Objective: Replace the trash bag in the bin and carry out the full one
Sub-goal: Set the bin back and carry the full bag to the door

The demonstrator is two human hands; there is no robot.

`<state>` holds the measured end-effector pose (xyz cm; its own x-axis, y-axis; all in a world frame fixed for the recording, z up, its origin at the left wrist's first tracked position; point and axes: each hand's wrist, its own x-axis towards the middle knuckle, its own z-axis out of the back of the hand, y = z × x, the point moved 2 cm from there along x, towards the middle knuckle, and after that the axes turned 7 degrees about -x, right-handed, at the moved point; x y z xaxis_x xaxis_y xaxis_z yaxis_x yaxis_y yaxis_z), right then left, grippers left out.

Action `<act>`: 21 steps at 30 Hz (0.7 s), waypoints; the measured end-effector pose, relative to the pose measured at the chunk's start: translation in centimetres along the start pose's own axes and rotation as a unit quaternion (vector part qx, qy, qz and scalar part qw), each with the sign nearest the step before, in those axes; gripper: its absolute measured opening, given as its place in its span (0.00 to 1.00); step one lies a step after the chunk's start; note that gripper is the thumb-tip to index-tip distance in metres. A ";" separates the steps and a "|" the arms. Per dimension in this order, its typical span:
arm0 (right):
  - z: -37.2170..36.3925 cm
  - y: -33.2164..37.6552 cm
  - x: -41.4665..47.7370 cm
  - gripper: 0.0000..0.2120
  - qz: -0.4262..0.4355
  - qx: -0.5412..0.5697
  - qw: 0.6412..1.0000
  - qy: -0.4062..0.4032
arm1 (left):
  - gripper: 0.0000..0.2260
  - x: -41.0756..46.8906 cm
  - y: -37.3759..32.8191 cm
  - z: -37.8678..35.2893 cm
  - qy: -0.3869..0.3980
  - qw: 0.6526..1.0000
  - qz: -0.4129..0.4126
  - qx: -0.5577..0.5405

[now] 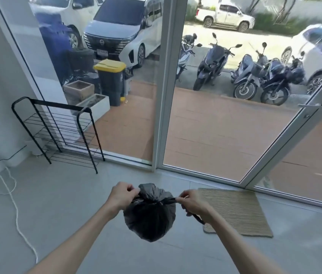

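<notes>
A full black trash bag [150,216] hangs above the grey floor in front of me, its neck gathered into a knot at the top. My left hand [121,195] pinches one twisted end of the bag's neck on the left. My right hand [192,202] pinches the other end on the right, and a black tail of plastic trails below that hand. Both ends are stretched taut away from the knot. No indoor bin is in view.
A glass wall with a white-framed door [286,143] swung open at the right stands ahead. A woven doormat [241,210] lies by the threshold. A black wire rack [61,133] stands at the left, with a white cable [16,210] across the floor. Outside are a yellow-lidded wheelie bin [111,82], parked motorbikes [251,76] and cars.
</notes>
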<state>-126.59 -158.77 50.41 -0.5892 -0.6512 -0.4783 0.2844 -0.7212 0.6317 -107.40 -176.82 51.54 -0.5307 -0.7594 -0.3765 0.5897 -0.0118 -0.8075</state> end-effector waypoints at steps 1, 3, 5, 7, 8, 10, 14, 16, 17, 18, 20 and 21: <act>0.6 0.3 1.6 0.11 -0.004 0.020 1.000 -0.007 | 0.15 2.2 -0.8 -0.1 0.006 1.000 -0.005 -0.001; 1.0 0.4 3.5 0.09 -0.036 0.060 0.998 -0.003 | 0.15 4.9 -1.4 -0.5 0.011 1.000 0.007 -0.005; 1.7 0.6 5.7 0.09 -0.048 0.088 0.995 0.003 | 0.14 7.3 -2.5 -1.0 0.013 1.000 0.012 -0.009; 2.8 1.0 8.6 0.09 -0.059 0.123 0.991 0.017 | 0.13 10.0 -3.8 -1.4 0.030 0.999 0.017 -0.011; 3.4 1.4 10.0 0.09 -0.068 0.134 0.988 0.020 | 0.12 11.6 -4.1 -1.6 0.040 0.999 0.026 -0.016; 4.5 1.9 12.6 0.09 -0.078 0.143 0.986 0.028 | 0.10 14.5 -4.5 -2.3 0.060 0.997 0.039 -0.011; 6.6 2.0 18.6 0.06 -0.077 0.176 0.980 0.044 | 0.10 21.0 -5.5 -4.2 0.078 0.995 0.063 -0.020; 7.4 1.5 22.3 0.05 -0.088 0.178 0.979 0.053 | 0.11 23.9 -5.9 -5.7 0.072 0.993 0.092 -0.035; 7.5 1.2 23.9 0.05 -0.098 0.184 0.976 0.060 | 0.12 24.9 -6.4 -6.3 0.069 0.991 0.102 -0.043; 7.6 0.8 25.3 0.05 -0.110 0.193 0.973 0.066 | 0.12 25.7 -6.5 -6.9 0.065 0.990 0.114 -0.051; 7.7 0.3 27.6 0.05 -0.124 0.198 0.969 0.076 | 0.12 27.0 -6.9 -8.1 0.050 0.986 0.138 -0.076; 7.4 -0.2 29.1 0.05 -0.139 0.195 0.967 0.086 | 0.11 28.0 -6.5 -8.7 0.037 0.983 0.155 -0.087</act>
<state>-149.43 -175.83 40.88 -0.4581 -0.4984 -0.7360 -0.1935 -0.7523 0.6298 -131.45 -192.33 42.30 -0.3883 -0.6593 -0.6439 0.6208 0.3292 -0.7115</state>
